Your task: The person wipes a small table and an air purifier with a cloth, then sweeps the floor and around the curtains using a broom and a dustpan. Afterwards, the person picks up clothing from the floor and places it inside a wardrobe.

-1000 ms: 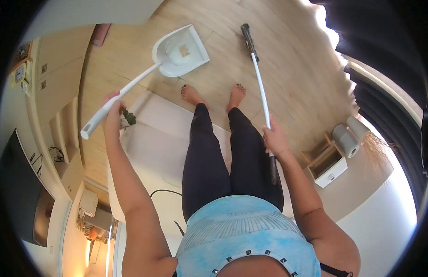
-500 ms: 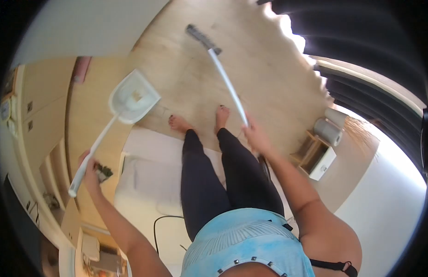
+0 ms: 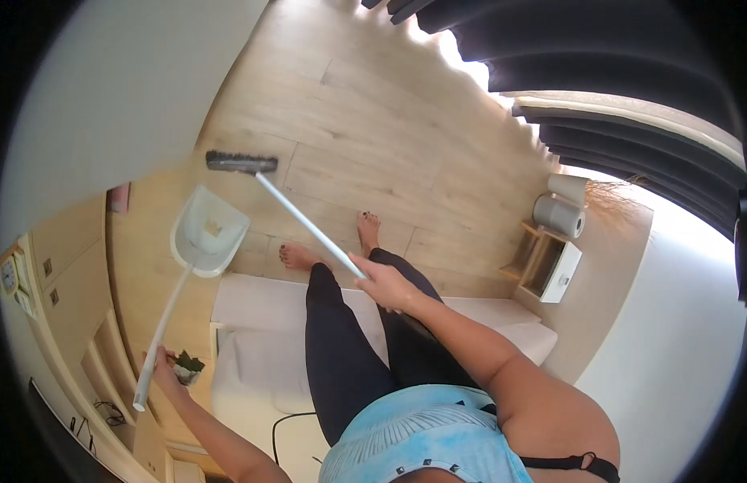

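Observation:
My left hand [image 3: 162, 374] is wrapped round the handle of a white long-handled dustpan [image 3: 230, 248]. Some small pale brownish debris [image 3: 208, 229] lies in its pan. My right hand [image 3: 383, 285] grips the white handle of a broom [image 3: 297, 211], whose dark bristled head is at the floor, just beyond the pan's far side and apart from it. A small green-leafed plant [image 3: 188, 365] shows right beside my left fingers; I cannot tell whether they touch it.
My bare feet [image 3: 297, 258] stand on the light wooden floor [image 3: 373, 121], in front of a pale bed or couch [image 3: 260, 362]. Cabinets [image 3: 71, 266] line the left. At right are a small wooden shelf [image 3: 560, 270], a grey roll [image 3: 558, 216] and dark curtains [image 3: 615, 56].
The broom head has swung left and down in view, close to the dustpan. The dustpan and my left hand sit lower in view; my head view has shifted too.

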Tool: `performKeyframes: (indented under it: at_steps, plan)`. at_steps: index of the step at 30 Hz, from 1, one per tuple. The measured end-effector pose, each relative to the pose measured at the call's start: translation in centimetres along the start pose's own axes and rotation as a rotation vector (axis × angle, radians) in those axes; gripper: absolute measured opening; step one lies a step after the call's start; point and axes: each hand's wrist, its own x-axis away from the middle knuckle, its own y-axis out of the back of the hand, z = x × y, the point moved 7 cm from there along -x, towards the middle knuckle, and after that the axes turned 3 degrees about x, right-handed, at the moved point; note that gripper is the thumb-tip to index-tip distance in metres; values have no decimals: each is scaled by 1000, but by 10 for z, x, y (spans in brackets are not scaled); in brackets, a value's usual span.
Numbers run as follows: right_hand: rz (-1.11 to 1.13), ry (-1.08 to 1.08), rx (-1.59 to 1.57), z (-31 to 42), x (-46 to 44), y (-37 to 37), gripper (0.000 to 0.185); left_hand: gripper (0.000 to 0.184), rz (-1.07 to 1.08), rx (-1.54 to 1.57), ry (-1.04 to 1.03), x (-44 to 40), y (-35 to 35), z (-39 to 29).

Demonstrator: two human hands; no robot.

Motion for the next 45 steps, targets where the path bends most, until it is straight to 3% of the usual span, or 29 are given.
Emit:
performKeyframes:
  at_steps: [1, 2, 3, 5, 6, 8, 9, 10, 11, 12, 16, 21, 24, 27, 29, 31, 35, 38, 43, 45]
  plan:
    - [77, -136, -52, -5, 11, 7, 54, 22, 3, 0, -8, -4, 6, 13]
    - [156, -271, -102, -18, 21, 13, 53, 22, 126, -156, 171, -12, 8, 47]
    - [29, -250, -149, -35, 22, 29, 52, 23, 246, -311, 351, -13, 5, 70]
    - [-306, -101, -183, -107, 7, 60, 53, 28, 402, -501, 437, 22, -27, 70]
    - [-297, -279, -244, -125, 8, 85, 52, 28, 467, -478, 436, 35, -46, 71]
    - [-515, -364, -272, -183, -17, 147, 49, 28, 522, -454, 426, 59, -81, 60]
    - [-730, -161, -63, -233, -50, 189, 38, 27, 574, -450, 434, 72, -105, 49]
    - [-707, -243, -268, -233, -58, 230, 22, 27, 624, -446, 444, 85, -127, 39]
    - [-741, -370, -134, -305, -103, 268, 13, 27, 606, -446, 440, 95, -142, 28]
    - [-726, -354, -141, -319, -115, 306, 13, 27, 610, -396, 445, 103, -158, 17]
    - [-772, -538, -675, -344, -177, 417, 12, 28, 550, -346, 450, 127, -212, -16]
    - [-869, -424, -612, -284, -268, 473, 13, 31, 524, -373, 490, 141, -279, -24]
    - [-789, -389, -424, -234, -295, 467, 7, 31, 531, -352, 458, 150, -330, -26]
    - [-694, -448, -402, -181, -274, 431, 24, 32, 571, -271, 453, 168, -376, -39]
    - [-741, -345, -105, -161, -269, 412, 35, 32, 580, -210, 452, 177, -398, -51]
    - [-689, -312, -11, -138, -264, 390, 44, 30, 665, -219, 446, 187, -412, -61]
    - [-475, -269, 196, -64, -249, 373, 60, 30, 601, -165, 452, 192, -401, -58]
    - [-439, -168, 376, -49, -247, 348, 58, 30, 525, -177, 471, 193, -374, -37]
    - [-256, -13, 410, -36, -182, 252, 58, 30, 506, -219, 477, 199, -347, -13]
    - [-88, 12, 430, -39, -149, 203, 58, 30, 518, -208, 475, 197, -339, -5]
